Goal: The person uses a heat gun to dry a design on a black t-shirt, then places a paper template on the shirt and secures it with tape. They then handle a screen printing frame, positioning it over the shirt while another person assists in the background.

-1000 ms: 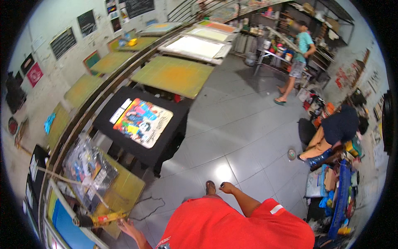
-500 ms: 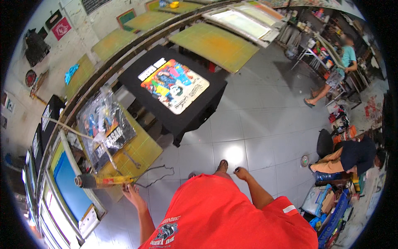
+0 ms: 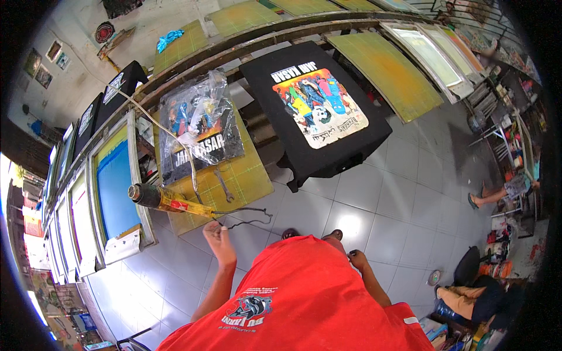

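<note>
My left hand (image 3: 221,241) is raised beside the handle end of a yellow heat gun (image 3: 172,202), fingers partly bent and apart; I see nothing held. The heat gun lies across a yellow-green printing board (image 3: 249,175), its dark cord (image 3: 249,219) hanging off the front. Above it on the board rest a wrench (image 3: 223,186) and a printed black shirt in clear plastic (image 3: 199,126). Low by my red shirt, my right hand (image 3: 357,259) has curled fingers; anything inside them is hidden. Ahead, a black shirt (image 3: 266,82) with a colourful print (image 3: 322,108) is stretched over another board.
A long rail (image 3: 228,47) carries more boards and framed screens (image 3: 424,55). On the left stand further frames, one with a blue screen (image 3: 114,190). At right, one person (image 3: 503,187) sits and another (image 3: 483,301) bends by clutter on the tiled floor (image 3: 404,199).
My view has turned left, so the boards and shirts shift right in the picture. My left hand stays near the heat gun's handle end, its fingers more bent. My right hand has drawn closer to my body.
</note>
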